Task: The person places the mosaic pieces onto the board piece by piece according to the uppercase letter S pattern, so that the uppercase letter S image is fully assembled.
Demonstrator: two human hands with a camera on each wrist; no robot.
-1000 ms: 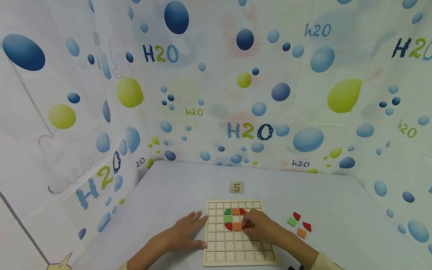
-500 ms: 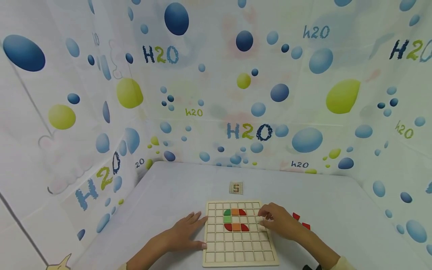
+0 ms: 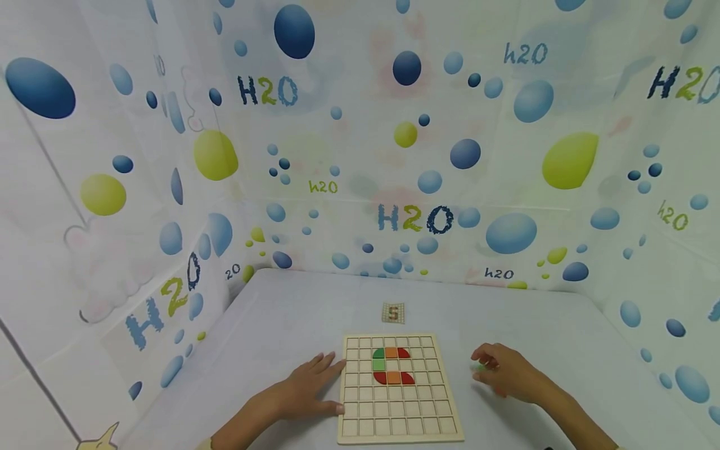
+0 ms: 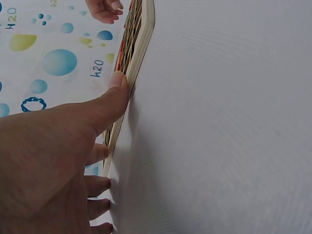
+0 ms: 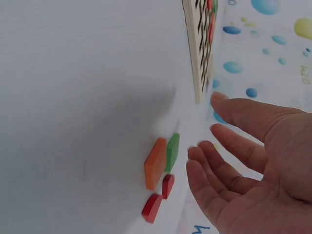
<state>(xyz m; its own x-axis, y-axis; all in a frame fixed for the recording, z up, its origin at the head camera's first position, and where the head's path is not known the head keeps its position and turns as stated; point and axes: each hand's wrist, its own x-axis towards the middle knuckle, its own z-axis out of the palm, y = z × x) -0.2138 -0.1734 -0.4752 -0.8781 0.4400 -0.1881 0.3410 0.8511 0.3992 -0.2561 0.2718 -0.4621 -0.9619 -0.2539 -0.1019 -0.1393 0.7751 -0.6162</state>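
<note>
A wooden grid board lies on the white table in the head view. In its upper cells, flat green, orange and red pieces form a C-like shape, including an orange square and a red quarter-round. My left hand rests against the board's left edge, thumb and fingers spread. To the right of the board, my right hand hovers over loose pieces with nothing in its loosely bent fingers. The right wrist view shows these pieces: an orange square, a green square and two red quarter-rounds.
A small card with an S-shaped pattern on a grid lies beyond the board. White sheeting printed with blue and green drops encloses the table at the back and sides.
My right hand has let go of the red quarter-round on the board and moved right, to above the loose pieces. The left hand has stayed at the board's edge.
</note>
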